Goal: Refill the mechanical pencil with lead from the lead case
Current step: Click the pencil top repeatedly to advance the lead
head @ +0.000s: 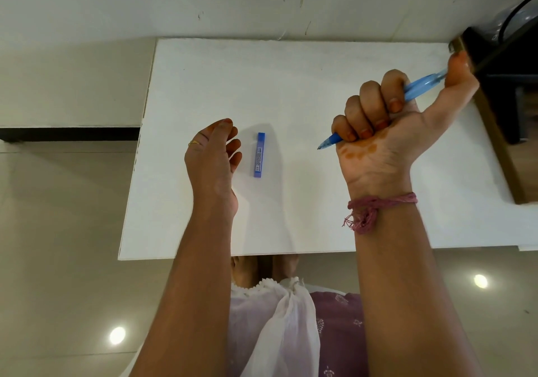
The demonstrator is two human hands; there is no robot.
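Right hand: The right hand (387,126) is seen palm-up over the table, with its four fingers curled tightly round the mechanical pencil (419,87) and the thumb laid against the pencil's upper end.
Mechanical pencil: The blue barrel is clamped in the right fist; the tip is seen poking out below the little finger, pointing towards the left hand, and the translucent upper part comes out between forefinger and thumb.
Left hand: The left hand (214,155) is held edge-on above the table, fingers loosely bent and slightly apart, with nothing held. A gold ring (194,143) is worn on one finger.
Lead case: The slim blue lead case (259,155) is laid flat on the table just beside the left hand's fingertips, on the side towards the right hand, untouched by either hand.
Table: The white table (291,85) is found beneath both hands.
Wrist: A pink thread band (378,202) is tied round the right wrist, below the fist.
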